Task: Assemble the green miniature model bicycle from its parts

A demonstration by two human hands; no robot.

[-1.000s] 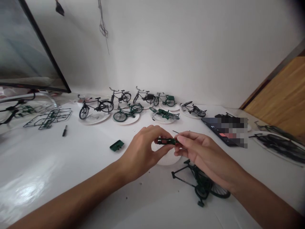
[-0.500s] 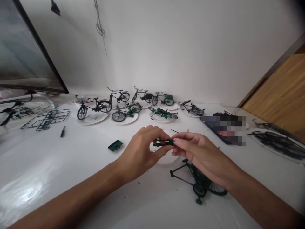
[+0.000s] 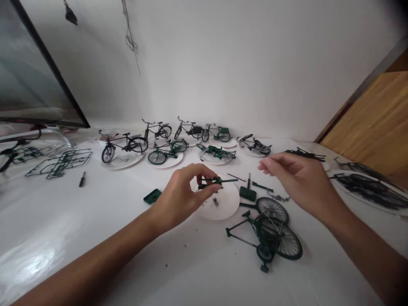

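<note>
My left hand (image 3: 181,191) pinches a small dark green bicycle model part (image 3: 230,180) between thumb and fingers, above a white plate (image 3: 229,206). A small metallic piece (image 3: 215,202) lies on that plate. My right hand (image 3: 296,182) is raised to the right, apart from the part; its thumb and fingers are drawn together and nothing shows between them. Below it lies a green model bicycle frame (image 3: 242,233) with a spoked wheel (image 3: 288,242). Between the hands are a green block-like piece (image 3: 247,194), a green bar (image 3: 262,186) and a silvery handlebar (image 3: 280,197).
Several model bicycles stand or lie on plates along the wall, among them a black one (image 3: 124,142). At left are green sprue frames (image 3: 62,163) and a small screwdriver (image 3: 82,179). A green tray-like part (image 3: 152,196) sits by my left wrist. Another plate (image 3: 379,208) holds dark parts at right.
My right hand has let go of the green part and moved right and up. The part stays in my left hand, with a long thin bar of it now showing.
</note>
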